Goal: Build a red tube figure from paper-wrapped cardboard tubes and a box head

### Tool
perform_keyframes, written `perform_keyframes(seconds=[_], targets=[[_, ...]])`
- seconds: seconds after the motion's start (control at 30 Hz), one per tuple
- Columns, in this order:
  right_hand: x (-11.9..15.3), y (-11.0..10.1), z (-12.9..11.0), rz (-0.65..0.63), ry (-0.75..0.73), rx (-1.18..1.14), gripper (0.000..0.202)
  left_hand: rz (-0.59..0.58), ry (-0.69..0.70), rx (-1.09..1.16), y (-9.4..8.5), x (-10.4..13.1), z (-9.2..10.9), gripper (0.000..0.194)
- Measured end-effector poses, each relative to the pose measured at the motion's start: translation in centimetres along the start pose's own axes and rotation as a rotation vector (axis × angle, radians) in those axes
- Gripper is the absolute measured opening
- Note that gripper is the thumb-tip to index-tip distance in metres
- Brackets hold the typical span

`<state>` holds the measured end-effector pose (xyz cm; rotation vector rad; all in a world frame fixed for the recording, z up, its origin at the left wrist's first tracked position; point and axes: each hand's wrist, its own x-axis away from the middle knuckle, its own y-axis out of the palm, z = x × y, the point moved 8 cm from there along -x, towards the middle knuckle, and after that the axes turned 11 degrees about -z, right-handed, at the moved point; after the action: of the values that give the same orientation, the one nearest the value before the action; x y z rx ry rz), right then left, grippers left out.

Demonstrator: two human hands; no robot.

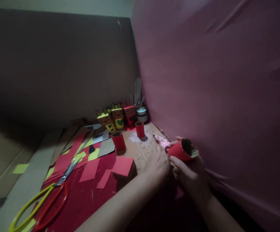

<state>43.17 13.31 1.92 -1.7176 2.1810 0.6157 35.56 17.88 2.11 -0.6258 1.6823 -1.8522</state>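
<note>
A red paper-covered tube [178, 151] lies tilted in my right hand [189, 175], its open end facing right and up, thumb along its lower side. My left hand [158, 161] is just left of that tube, over the cardboard; its fingertips are hidden, so I cannot tell if they grip anything. Behind it lies a pink glue gun or similar tool [163, 142]. Two more red tubes, one nearer [118, 141] and one farther [140, 129], stand upright on the cardboard. A red-topped box [123, 166] sits left of my left hand.
Scissors [62, 183] with red and yellow handles lie open at the left among red and yellow paper strips [89, 169]. Small box figures [117, 117], a lidded jar [142, 114] and grey sticks [137, 91] stand at the back. A pink sheet [214, 90] hangs along the right.
</note>
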Motion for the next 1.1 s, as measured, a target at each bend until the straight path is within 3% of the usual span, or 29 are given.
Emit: perform_keyframes(seconds=[0.13, 0.23, 0.33, 0.43, 0.5, 0.57, 0.67, 0.8, 0.87, 0.97, 1.03, 1.1], targets=[[0.5, 0.7, 2.4, -0.037, 0.142, -0.117, 0.047, -0.085, 0.074, -0.087, 0.6, 5.5, 1.6, 0.046], [0.8, 0.8, 2.6, -0.043, 0.113, -0.064, 0.050, -0.004, 0.122, -0.051, -0.8, 10.2, 0.8, 0.035], [0.9, 0.9, 2.6, -0.024, 0.076, -0.050, 0.049, 0.147, 0.090, 0.120, -3.9, 14.2, -3.3, 0.028], [0.9, 0.9, 2.5, 0.006, 0.060, 0.005, 0.048, 0.242, -0.155, 0.322, -6.7, 16.4, -10.8, 0.020], [0.7, 1.4, 2.3, -0.030, 0.042, 0.050, 0.048, 0.155, -0.326, 0.565, -6.6, 16.7, -15.5, 0.043], [0.3, 2.0, 1.9, -0.093, 0.010, 0.074, 0.051, 0.059, -0.370, 0.782, -5.8, 16.3, -18.3, 0.069], [-0.5, 3.4, 1.4, -0.198, -0.022, 0.102, 0.054, -0.118, -0.258, 0.884, -4.0, 14.6, -18.7, 0.080], [-1.7, 5.3, 1.5, -0.300, 0.067, 0.085, 0.054, -0.273, -0.176, 1.113, -0.8, 12.9, -16.6, 0.084], [-2.3, 5.9, 1.6, -0.313, 0.111, 0.104, 0.055, -0.275, -0.169, 1.247, 0.0, 12.3, -15.7, 0.073], [-3.1, 6.7, 1.5, -0.339, 0.145, 0.134, 0.047, -0.226, -0.150, 1.311, -0.2, 12.2, -15.4, 0.052], [-3.6, 7.4, 1.4, -0.371, 0.167, 0.143, 0.038, -0.152, -0.186, 1.312, -1.0, 12.8, -16.6, 0.046], [-4.1, 8.6, 1.4, -0.439, 0.191, 0.170, 0.031, 0.017, -0.263, 1.313, -2.3, 13.9, -18.8, 0.046]])
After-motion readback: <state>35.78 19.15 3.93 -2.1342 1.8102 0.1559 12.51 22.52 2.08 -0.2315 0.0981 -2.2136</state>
